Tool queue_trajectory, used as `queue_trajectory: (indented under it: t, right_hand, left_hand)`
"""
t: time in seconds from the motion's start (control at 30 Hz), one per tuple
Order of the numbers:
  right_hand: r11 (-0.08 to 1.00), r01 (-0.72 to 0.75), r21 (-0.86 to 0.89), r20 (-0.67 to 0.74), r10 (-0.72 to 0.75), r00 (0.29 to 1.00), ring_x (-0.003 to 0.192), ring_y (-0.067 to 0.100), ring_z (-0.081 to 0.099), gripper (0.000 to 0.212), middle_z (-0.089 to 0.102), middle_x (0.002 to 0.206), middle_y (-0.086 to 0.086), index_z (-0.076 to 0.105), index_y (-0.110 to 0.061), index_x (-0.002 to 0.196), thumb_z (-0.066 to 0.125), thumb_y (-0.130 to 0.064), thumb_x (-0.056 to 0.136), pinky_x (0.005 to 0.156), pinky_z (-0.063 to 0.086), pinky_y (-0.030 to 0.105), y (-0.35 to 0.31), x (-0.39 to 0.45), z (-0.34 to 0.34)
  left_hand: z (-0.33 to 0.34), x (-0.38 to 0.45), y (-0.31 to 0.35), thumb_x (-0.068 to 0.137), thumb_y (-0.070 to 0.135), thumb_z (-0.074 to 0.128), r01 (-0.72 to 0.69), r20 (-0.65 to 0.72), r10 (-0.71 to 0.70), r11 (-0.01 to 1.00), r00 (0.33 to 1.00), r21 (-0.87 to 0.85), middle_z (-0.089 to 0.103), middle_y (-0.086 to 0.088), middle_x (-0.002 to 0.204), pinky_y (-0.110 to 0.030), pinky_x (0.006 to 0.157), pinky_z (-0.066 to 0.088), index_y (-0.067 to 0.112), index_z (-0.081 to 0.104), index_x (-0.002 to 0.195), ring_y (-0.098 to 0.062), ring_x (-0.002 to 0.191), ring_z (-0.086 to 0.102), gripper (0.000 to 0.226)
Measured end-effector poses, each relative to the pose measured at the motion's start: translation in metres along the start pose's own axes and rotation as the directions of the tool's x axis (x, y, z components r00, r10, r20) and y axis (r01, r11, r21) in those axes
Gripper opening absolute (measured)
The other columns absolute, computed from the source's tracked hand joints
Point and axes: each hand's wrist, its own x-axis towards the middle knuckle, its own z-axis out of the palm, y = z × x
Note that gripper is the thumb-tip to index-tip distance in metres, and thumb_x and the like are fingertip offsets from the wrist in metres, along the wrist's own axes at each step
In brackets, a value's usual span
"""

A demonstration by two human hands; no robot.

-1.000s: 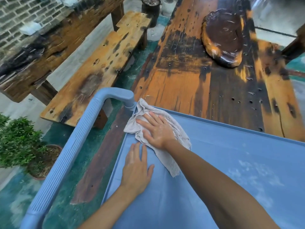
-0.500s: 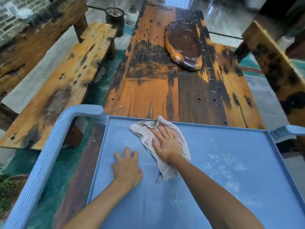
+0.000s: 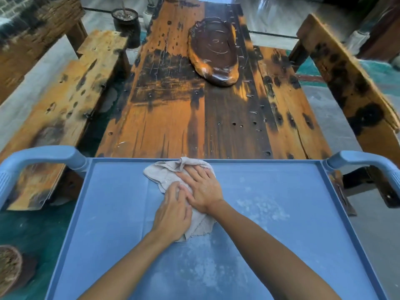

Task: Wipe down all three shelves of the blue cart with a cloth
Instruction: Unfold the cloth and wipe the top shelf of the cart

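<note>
The blue cart's top shelf [image 3: 112, 213] fills the lower half of the view, with white dusty patches [image 3: 262, 208] on its right and near parts. A crumpled beige cloth [image 3: 160, 174] lies on the shelf near the far rim, left of centre. My right hand [image 3: 201, 187] presses flat on the cloth, fingers spread. My left hand [image 3: 173, 215] rests on the cloth's near part, touching the right hand. The two lower shelves are hidden under the top one.
The cart's rounded handles rise at the left [image 3: 43, 154] and right [image 3: 363, 161] far corners. A worn wooden table [image 3: 173, 109] with a dark wooden tray [image 3: 214, 50] stands just beyond. Wooden benches [image 3: 65, 94] flank it. A dark pot [image 3: 125, 24] stands on the floor.
My right hand slid the cloth rightward along the shelf's far rim. My left hand left the bare shelf and came onto the cloth. The view swung right, showing the right handle.
</note>
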Motion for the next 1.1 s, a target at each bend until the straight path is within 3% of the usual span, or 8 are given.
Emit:
queue_trajectory:
  t: [0.17,0.27,0.33,0.47,0.67,0.97,1.1]
  right_hand:
    - [0.999,-0.019,0.03,-0.026,0.02,0.999,0.145,0.026,0.038,0.052,0.044,0.157,-0.002,0.046,-0.035,0.151,0.034,-0.051,0.104,0.119,0.027,0.044,0.045,-0.024,-0.005]
    - [0.998,-0.058,0.022,-0.032,0.059,0.998,0.146,0.025,0.037,0.053,0.044,0.157,-0.003,0.047,-0.034,0.15,0.03,-0.052,0.104,0.12,0.026,0.044,0.073,-0.043,-0.011]
    - [0.996,-0.088,0.024,-0.032,0.089,0.996,0.147,0.025,0.037,0.052,0.044,0.158,-0.003,0.046,-0.034,0.151,0.033,-0.052,0.103,0.12,0.026,0.044,0.094,-0.055,-0.015]
    - [0.983,-0.186,0.005,-0.06,0.186,0.981,0.146,0.026,0.039,0.051,0.046,0.156,-0.001,0.05,-0.032,0.147,0.036,-0.052,0.103,0.12,0.028,0.045,0.137,-0.084,-0.022]
    - [0.931,-0.362,-0.052,-0.097,0.356,0.929,0.148,0.026,0.036,0.051,0.043,0.159,0.001,0.051,-0.028,0.144,0.035,-0.053,0.102,0.119,0.029,0.045,0.195,-0.124,-0.033]
    - [0.853,-0.48,-0.205,-0.016,0.487,0.873,0.149,0.026,0.034,0.06,0.038,0.161,0.002,0.045,-0.024,0.149,0.029,-0.056,0.101,0.112,0.034,0.045,0.265,-0.162,-0.059]
    - [0.795,-0.54,-0.277,0.013,0.564,0.825,0.13,0.031,0.047,0.058,0.047,0.145,0.008,0.048,-0.016,0.136,0.027,-0.056,0.099,0.095,0.048,0.045,0.28,-0.172,-0.075]
  left_hand:
    - [0.014,0.017,0.035,0.086,0.021,0.055,-0.011,-0.131,0.012,1.0,0.991,0.008,0.044,-0.005,0.124,-0.034,0.06,0.047,0.015,0.053,0.108,-0.026,0.113,0.048,0.023]
    - [0.019,0.036,0.066,0.085,0.027,0.057,0.016,-0.124,-0.004,0.996,0.992,0.089,0.049,-0.009,0.124,-0.041,0.071,0.05,0.012,0.055,0.114,-0.03,0.112,0.05,0.032]
    - [0.024,0.047,0.083,0.089,0.031,0.054,0.045,-0.089,-0.037,0.994,0.995,0.1,0.045,-0.011,0.134,-0.045,0.084,0.049,0.011,0.053,0.122,-0.032,0.12,0.046,0.038]
    - [0.041,0.062,0.104,0.096,0.036,0.047,0.026,-0.021,-0.025,0.998,0.999,0.055,0.034,-0.011,0.15,-0.047,0.095,0.046,0.01,0.045,0.135,-0.031,0.134,0.037,0.046]
    - [0.064,0.074,0.123,0.098,0.039,0.036,-0.084,0.046,0.081,0.994,0.996,0.076,0.03,-0.007,0.161,-0.044,0.118,0.028,0.01,0.033,0.152,-0.026,0.148,0.029,0.061]
    - [0.058,0.088,0.135,0.084,0.024,0.053,-0.025,0.087,0.013,0.991,0.996,0.128,0.041,0.006,0.155,-0.039,0.102,0.045,0.021,0.051,0.139,-0.022,0.139,0.039,0.055]
    - [0.055,0.088,0.14,0.082,0.026,0.053,-0.01,0.13,-0.012,0.986,0.991,0.164,0.035,0.007,0.157,-0.038,0.103,0.045,0.022,0.048,0.141,-0.021,0.142,0.033,0.059]
